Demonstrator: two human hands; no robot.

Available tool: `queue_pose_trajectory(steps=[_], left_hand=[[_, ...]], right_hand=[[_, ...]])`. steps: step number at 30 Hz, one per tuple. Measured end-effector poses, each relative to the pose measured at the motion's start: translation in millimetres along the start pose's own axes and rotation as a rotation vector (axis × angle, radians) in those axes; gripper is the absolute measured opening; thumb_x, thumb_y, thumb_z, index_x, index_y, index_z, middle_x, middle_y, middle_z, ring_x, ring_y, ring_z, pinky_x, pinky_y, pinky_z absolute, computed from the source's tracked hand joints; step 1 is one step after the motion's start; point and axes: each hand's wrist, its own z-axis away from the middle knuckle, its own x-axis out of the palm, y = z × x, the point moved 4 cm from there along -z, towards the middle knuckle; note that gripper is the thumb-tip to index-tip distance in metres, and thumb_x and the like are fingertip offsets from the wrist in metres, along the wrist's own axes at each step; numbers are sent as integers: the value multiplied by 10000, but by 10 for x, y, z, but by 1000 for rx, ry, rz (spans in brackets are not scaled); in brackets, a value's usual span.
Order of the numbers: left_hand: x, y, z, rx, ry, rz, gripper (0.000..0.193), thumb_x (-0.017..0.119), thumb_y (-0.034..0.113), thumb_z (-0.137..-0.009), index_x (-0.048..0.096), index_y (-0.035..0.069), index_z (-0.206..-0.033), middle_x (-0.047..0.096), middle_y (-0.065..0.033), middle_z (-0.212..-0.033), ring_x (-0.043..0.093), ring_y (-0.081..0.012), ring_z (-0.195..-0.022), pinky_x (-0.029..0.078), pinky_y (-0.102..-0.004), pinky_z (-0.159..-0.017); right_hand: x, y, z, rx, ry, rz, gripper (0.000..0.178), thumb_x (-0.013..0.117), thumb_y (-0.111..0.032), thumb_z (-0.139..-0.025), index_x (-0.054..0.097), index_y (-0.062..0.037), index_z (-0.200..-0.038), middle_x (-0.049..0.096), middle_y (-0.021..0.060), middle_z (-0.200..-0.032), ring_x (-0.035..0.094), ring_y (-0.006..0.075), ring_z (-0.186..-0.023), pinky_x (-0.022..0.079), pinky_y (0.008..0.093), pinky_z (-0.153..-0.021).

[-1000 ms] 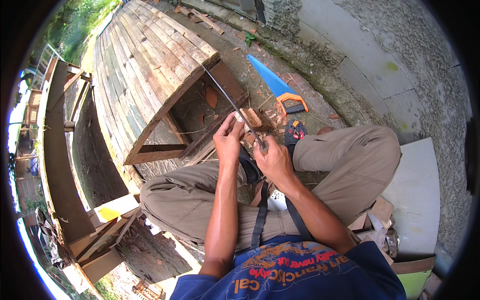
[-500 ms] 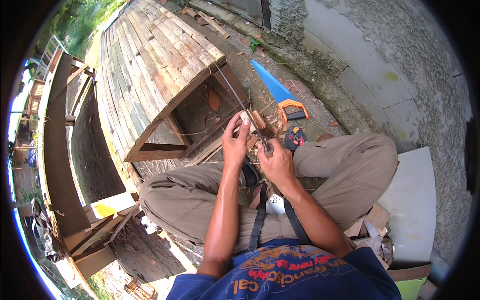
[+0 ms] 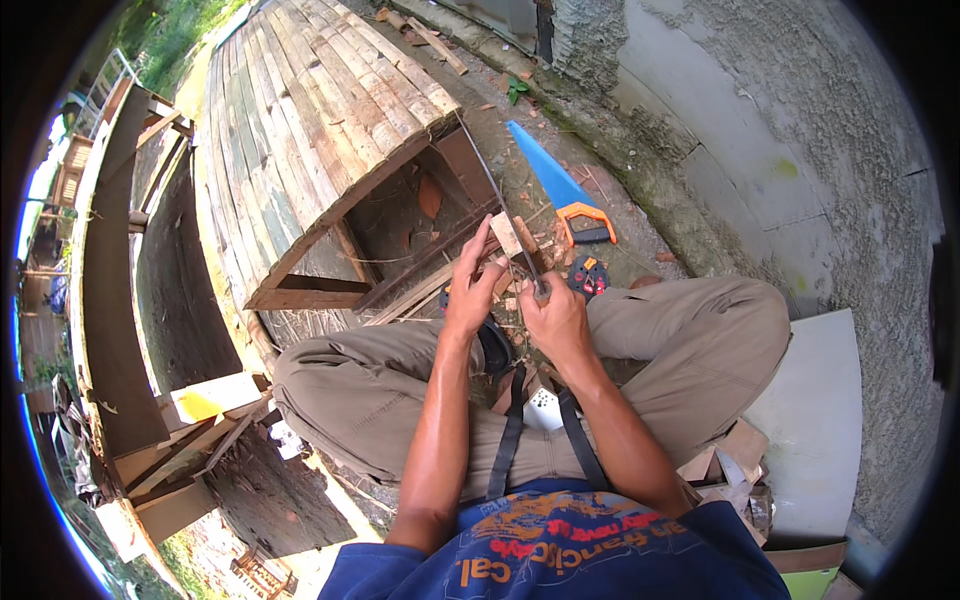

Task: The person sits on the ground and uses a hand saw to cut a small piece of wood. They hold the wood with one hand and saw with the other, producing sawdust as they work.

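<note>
Between my fingers and thumb, my left hand [image 3: 474,288] steadies a small pale wood block [image 3: 505,236], its index finger stretched along the side. My right hand [image 3: 558,318] is closed around the grey handle end of a long, narrow dark blade [image 3: 487,172], seen nearly edge-on. The blade slants up and away to the left, past the block's right side. Whether it touches the block I cannot tell. A hand saw [image 3: 553,178] with a blue blade and an orange and black handle lies on the ground to the right.
A slatted bamboo platform [image 3: 300,110] stands ahead on the left, its near corner close to the blade's tip. Wood strips and chips litter the ground below my hands. A rough concrete wall [image 3: 720,130] runs along the right. A white panel [image 3: 815,400] and wood offcuts [image 3: 738,455] lie beside my right knee.
My left hand has shifted lower on the block, showing more of its face. The blade now stands slightly steeper, and the whole view has turned a little.
</note>
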Motion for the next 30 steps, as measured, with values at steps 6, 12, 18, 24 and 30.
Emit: queue_pose_trajectory(steps=[6,12,18,24,30], left_hand=[[179,62,-110,142,9,-302,924,908,96,-675,451,69,-1477,472,-179,-1415,497,-312,-1339,447,-409,-1113],[249,-113,-265,185,38,-238,905,897,59,-711,432,-10,-1484,539,-194,-1406,579,-306,-1281,478,-396,-1085],[281,-53,-204,171,-35,-195,915,887,45,-726,409,-41,-1501,615,-241,-1351,627,-299,-1240,507,-378,-1050],[261,68,-161,209,-63,-335,902,851,14,-746,401,-9,-1527,625,-198,-1371,614,-267,-1260,486,-400,-1075],[239,-92,-188,251,-27,-316,899,897,94,-714,446,-69,-1474,631,-256,-1334,629,-311,-1243,496,-394,-1052]], right_hand=[[-71,8,-75,-18,55,5,271,637,-228,-933,639,43,-935,669,274,-756,682,468,-770,509,494,-654],[-107,42,-116,-26,42,-37,279,632,-231,-935,645,47,-949,660,268,-731,683,455,-741,509,479,-657],[-171,25,-17,-87,64,50,282,635,-232,-936,654,47,-971,658,262,-726,685,441,-720,509,470,-655],[-220,-10,-2,24,-4,28,382,605,-268,-929,663,76,-1084,675,319,-777,688,496,-841,525,542,-762],[-177,-2,0,-26,59,46,317,619,-248,-931,662,56,-1012,667,287,-728,698,453,-749,526,500,-689]])
